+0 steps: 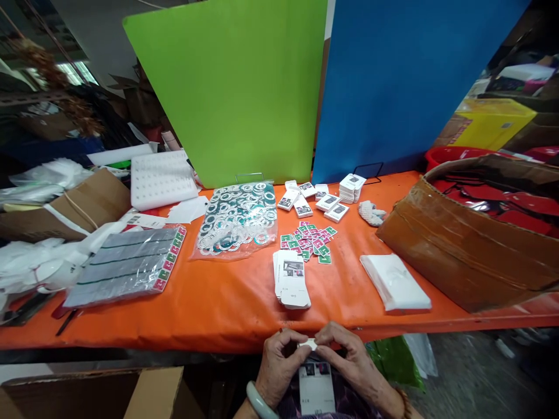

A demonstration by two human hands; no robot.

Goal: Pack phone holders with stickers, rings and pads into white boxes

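At the front edge of the table, my left hand (283, 359) and my right hand (345, 356) pinch the top end of a small white printed cardboard box (317, 391). Both thumbs and forefingers meet at its end flap (311, 343), and the printed face hangs down over my lap. On the orange table just beyond lies a stack of flat white box blanks (290, 291). Behind that stack is a loose heap of red and green printed cards (310, 238). Several small white boxes (301, 203) lie farther back, near a pile of white printed pieces (351, 187).
A clear bag of round white-and-teal pieces (238, 221) lies left of the cards, with a plastic-wrapped grey pack (126, 265) farther left. At right are a white pack (395, 282), a glove (371, 213) and a large brown carton (463, 250) of red items. Green and blue boards (244, 87) stand behind.
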